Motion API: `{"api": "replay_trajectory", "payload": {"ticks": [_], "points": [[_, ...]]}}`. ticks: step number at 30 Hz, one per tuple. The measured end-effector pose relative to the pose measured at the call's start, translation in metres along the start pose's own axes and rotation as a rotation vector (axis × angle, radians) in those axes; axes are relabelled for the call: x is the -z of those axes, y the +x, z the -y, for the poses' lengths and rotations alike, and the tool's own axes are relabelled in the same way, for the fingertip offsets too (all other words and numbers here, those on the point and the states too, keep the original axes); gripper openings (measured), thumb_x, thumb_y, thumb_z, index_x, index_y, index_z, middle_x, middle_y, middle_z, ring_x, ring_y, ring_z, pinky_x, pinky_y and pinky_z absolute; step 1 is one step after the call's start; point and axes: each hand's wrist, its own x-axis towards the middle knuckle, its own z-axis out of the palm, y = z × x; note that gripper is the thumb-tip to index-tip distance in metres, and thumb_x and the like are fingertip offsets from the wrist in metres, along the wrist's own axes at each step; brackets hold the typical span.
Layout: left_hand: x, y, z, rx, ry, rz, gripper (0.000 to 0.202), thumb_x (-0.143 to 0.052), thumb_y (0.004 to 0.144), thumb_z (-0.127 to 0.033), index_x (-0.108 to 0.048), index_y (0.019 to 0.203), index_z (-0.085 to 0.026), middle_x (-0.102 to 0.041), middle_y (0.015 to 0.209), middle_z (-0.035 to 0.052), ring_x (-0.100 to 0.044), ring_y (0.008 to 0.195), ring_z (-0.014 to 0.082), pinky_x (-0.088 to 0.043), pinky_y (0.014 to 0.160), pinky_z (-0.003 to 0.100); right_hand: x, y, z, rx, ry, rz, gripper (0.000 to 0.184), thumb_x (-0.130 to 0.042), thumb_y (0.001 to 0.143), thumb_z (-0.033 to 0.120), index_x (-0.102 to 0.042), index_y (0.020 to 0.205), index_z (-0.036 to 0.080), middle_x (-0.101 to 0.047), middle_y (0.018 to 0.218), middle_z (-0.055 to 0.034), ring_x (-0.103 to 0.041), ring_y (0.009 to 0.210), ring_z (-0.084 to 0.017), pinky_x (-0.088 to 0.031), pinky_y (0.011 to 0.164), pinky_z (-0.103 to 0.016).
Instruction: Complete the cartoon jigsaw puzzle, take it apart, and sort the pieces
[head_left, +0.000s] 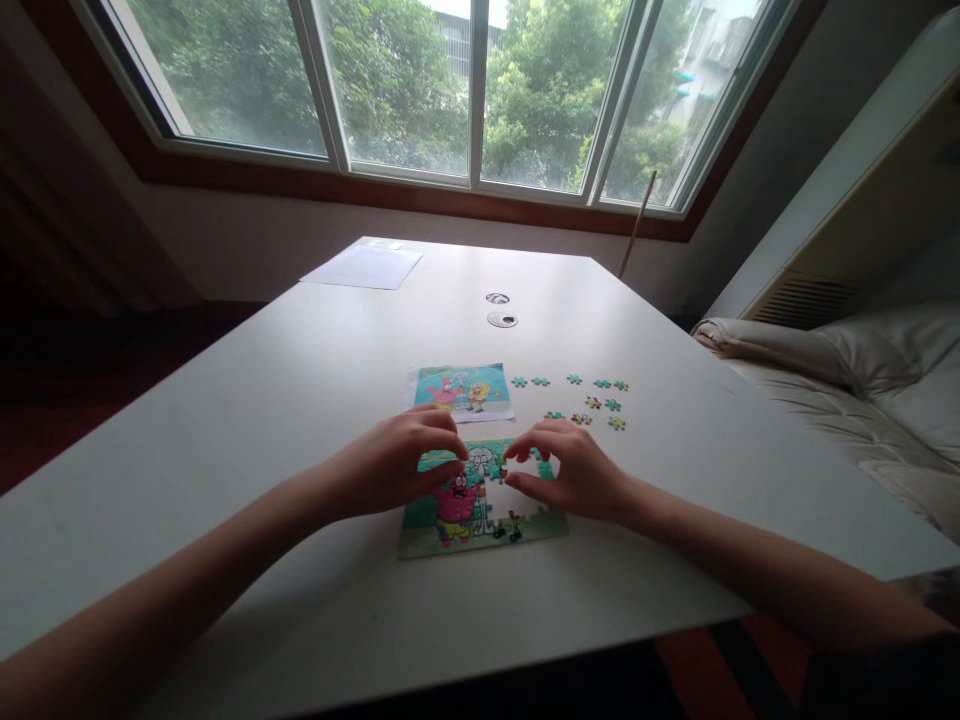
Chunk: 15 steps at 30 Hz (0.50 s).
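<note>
A partly assembled cartoon jigsaw puzzle (457,525) lies on the white table (300,400) in front of me. My left hand (397,460) rests on its upper left part, fingers curled down onto the pieces. My right hand (566,470) sits on the upper right part, thumb and fingers pinched at a spot near the puzzle's middle gap; what they hold is too small to make out. A printed reference picture (459,390) lies just beyond the puzzle. Several loose puzzle pieces (592,402) are scattered to the right of the picture.
A sheet of paper (364,267) lies at the table's far left. Two round cable grommets (501,318) sit in the tabletop's middle. A bed with pale bedding (847,390) stands to the right. Windows (450,90) run along the far wall.
</note>
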Motion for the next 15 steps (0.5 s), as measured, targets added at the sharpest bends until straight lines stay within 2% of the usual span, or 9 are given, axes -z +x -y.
{"api": "replay_trajectory", "payload": {"ticks": [4,15], "points": [[0.0005,-0.0035,0.0006,-0.035,0.035,0.095,0.015,-0.052,0.078,-0.023,-0.065,0.087,-0.023,-0.057,0.084,0.0032,-0.052,0.072,0.0129,-0.042,0.069,0.025,-0.0057,-0.0022,0.0008,0.024,-0.020,0.097,0.016,-0.060,0.072,0.032,-0.060,0.082,0.019,-0.063,0.077,-0.0013,-0.056,0.072,-0.012,-0.038,0.069,-0.026],[-0.0001,-0.0056,-0.0014,-0.070,0.062,0.148,0.016,-0.052,0.078,-0.022,-0.066,0.086,-0.025,-0.056,0.079,0.0025,-0.051,0.068,0.0123,-0.040,0.067,0.023,-0.0082,-0.0025,0.0030,0.010,-0.026,0.139,0.017,-0.060,0.073,0.034,-0.062,0.083,0.021,-0.062,0.079,-0.0021,-0.056,0.074,-0.013,-0.037,0.072,-0.027]]}}
